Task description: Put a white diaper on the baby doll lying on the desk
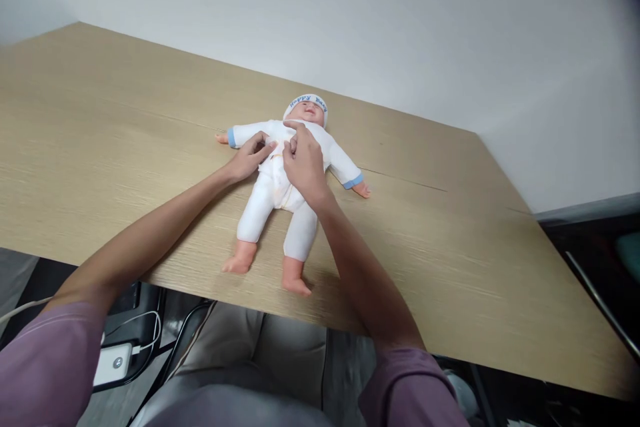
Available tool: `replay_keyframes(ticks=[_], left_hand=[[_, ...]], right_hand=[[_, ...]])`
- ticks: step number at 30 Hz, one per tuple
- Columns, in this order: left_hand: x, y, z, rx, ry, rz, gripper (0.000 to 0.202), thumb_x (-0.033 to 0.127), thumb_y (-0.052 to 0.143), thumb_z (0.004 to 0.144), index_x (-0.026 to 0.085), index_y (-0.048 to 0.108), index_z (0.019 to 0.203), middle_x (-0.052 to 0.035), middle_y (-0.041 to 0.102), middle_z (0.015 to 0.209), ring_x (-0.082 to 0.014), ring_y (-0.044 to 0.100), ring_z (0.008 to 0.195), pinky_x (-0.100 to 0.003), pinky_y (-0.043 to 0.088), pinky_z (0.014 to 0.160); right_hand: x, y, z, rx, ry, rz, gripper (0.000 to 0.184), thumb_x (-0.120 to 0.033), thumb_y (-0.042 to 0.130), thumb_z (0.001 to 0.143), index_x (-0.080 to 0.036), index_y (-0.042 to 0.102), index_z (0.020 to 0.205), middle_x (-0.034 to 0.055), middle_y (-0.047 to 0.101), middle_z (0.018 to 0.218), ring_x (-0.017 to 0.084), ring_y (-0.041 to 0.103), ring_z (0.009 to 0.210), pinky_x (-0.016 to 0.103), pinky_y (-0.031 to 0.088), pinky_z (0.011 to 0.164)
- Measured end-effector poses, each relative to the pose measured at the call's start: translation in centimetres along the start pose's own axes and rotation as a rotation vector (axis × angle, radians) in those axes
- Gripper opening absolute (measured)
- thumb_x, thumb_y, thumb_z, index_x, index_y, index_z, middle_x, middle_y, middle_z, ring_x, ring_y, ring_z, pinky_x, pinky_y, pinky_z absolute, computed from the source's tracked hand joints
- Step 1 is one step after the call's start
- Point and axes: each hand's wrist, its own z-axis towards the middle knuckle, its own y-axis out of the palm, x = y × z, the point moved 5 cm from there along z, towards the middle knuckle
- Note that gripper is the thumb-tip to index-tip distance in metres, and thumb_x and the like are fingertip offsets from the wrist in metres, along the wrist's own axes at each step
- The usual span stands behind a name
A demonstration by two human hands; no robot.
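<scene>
A baby doll (295,203) lies on its back on the wooden table, arms spread and feet toward me. It has a white top with blue cuffs, white trousers and a white cap (306,100) with blue lettering. My left hand (251,157) is at the side of the doll's chest, thumb and fingers closed on the edge of the shirt (276,128). Over the middle of the chest, my right hand (306,161) has its index finger extended, with thumb and curled fingers pinched at the shirt front. The pinched cloth is partly hidden by my fingers.
The wooden table (125,167) meets a pale wall (350,20) at the back. Below its front edge, a white device with a cable (114,363) rests on a black chair seat at left. Dark items stand beyond the right edge.
</scene>
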Motion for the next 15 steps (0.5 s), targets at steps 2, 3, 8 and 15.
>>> replay_keyframes(ticks=[2,3,8,15], left_hand=[[-0.1,0.0,0.1,0.011,-0.001,0.028,0.057,0.079,0.07,0.099,0.026,0.052,0.096,0.0017,0.054,0.083,-0.0172,0.051,0.076,-0.032,0.046,0.072],[-0.1,-0.1,0.1,0.027,-0.005,0.061,0.055,0.079,0.069,0.099,0.026,0.052,0.098,0.0002,0.057,0.087,-0.0182,0.054,0.079,-0.033,0.048,0.074],[3.1,-1.2,-1.8,0.332,0.015,0.42,0.037,0.061,0.062,0.109,0.027,0.055,0.122,-0.0104,0.068,0.133,-0.0214,0.062,0.102,-0.039,0.054,0.093],[12.0,2.3,-9.6,0.168,0.236,0.563,0.028,0.051,0.06,0.114,0.024,0.062,0.106,-0.0063,0.077,0.108,-0.0235,0.064,0.093,-0.042,0.049,0.09]], right_hand=[[0.2,-0.3,0.2,0.047,-0.009,-0.009,0.041,-0.016,0.044,0.112,-0.024,0.061,0.148,0.011,0.069,0.123,0.029,0.068,0.124,0.051,0.06,0.114],[0.1,-0.5,0.2,0.065,-0.01,-0.011,0.04,-0.015,0.043,0.112,-0.024,0.063,0.145,0.0109,0.068,0.122,0.028,0.068,0.123,0.051,0.06,0.113],[-2.3,-3.2,-0.9,0.162,0.021,0.01,0.032,-0.013,0.044,0.112,-0.025,0.069,0.129,0.0061,0.062,0.109,0.023,0.066,0.098,0.042,0.063,0.097],[-8.4,-8.3,-9.6,0.091,-0.035,0.243,0.018,-0.014,0.06,0.106,-0.027,0.069,0.116,0.0053,0.066,0.111,0.02,0.068,0.093,0.03,0.063,0.069]])
